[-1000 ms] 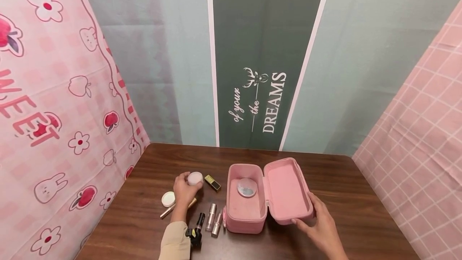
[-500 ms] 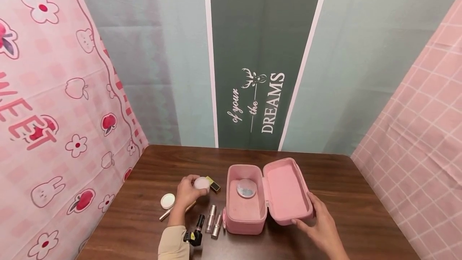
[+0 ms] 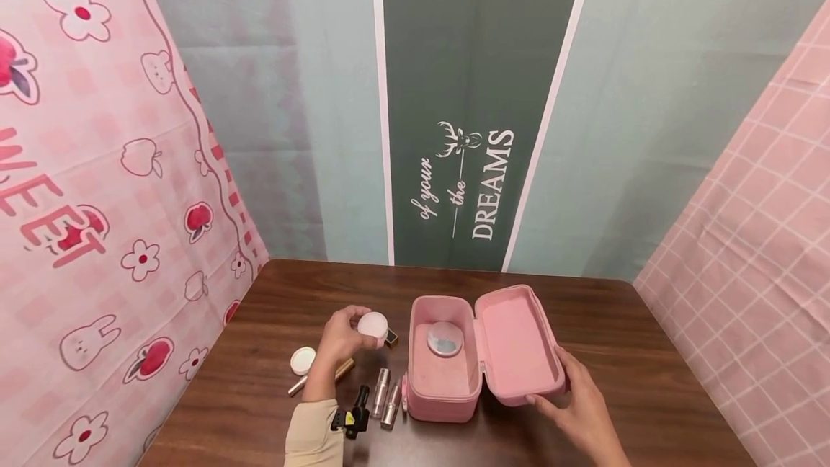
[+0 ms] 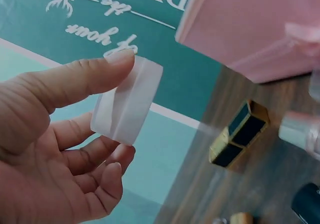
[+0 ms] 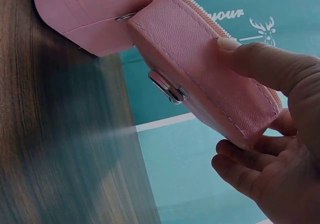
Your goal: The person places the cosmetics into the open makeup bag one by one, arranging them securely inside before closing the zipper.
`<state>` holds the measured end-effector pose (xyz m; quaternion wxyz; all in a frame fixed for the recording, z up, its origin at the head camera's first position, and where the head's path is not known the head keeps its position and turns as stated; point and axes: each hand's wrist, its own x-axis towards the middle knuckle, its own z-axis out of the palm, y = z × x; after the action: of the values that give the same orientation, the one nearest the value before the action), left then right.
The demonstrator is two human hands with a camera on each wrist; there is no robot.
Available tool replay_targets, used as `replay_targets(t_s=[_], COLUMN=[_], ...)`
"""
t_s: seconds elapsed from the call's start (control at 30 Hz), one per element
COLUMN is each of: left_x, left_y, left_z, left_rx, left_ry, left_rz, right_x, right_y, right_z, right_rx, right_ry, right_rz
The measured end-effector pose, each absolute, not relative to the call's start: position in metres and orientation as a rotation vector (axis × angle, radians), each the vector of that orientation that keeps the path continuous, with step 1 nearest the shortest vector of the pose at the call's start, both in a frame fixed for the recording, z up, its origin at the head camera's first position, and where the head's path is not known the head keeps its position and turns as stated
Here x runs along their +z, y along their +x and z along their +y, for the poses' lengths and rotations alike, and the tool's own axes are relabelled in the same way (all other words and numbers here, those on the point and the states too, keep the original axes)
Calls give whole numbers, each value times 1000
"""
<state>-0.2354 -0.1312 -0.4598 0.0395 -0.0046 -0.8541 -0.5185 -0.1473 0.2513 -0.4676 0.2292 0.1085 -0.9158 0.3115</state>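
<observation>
My left hand (image 3: 341, 339) pinches a small round white jar (image 4: 131, 101) between thumb and fingers, raised over the table left of the pink case. The pink cosmetic case (image 3: 441, 409) stands with its lid (image 3: 519, 344) swung out to the right. On the far corner of that lid my right hand (image 3: 578, 402) keeps a grip, thumb on one side and fingers beneath, as the right wrist view shows. Inside the case lies a round silvery disc (image 3: 444, 338). A black and gold lipstick (image 4: 240, 134) lies on the table, partly covered by the jar in the head view.
Left on the table are a round white item (image 3: 302, 360) and a gold tube (image 3: 344, 368), partly behind the left wrist. Two lipstick tubes (image 3: 380, 393) lie close beside the case's left side. A black wrist mount (image 3: 350, 420) sits at the left sleeve. Curtains rise behind the table.
My left hand has carried the white jar to the right, closer to the case, now overlapping the black and gold lipstick. The right hand and the lid stay in place.
</observation>
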Motion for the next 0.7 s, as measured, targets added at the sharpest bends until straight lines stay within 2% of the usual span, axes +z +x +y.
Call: replay_targets(t_s=[0.4, 0.7], left_x=[-445, -437], left_y=[-237, -243], left_z=[-116, -100], left_rx=[-1682, -1778], left_ry=[-55, -184], left_rz=[-2649, -2679], right_x=[-470, -470], right_y=[-147, -148], right_z=[250, 253], right_rx=[864, 871], right_ry=[297, 272], right_rz=[-2549, -2581])
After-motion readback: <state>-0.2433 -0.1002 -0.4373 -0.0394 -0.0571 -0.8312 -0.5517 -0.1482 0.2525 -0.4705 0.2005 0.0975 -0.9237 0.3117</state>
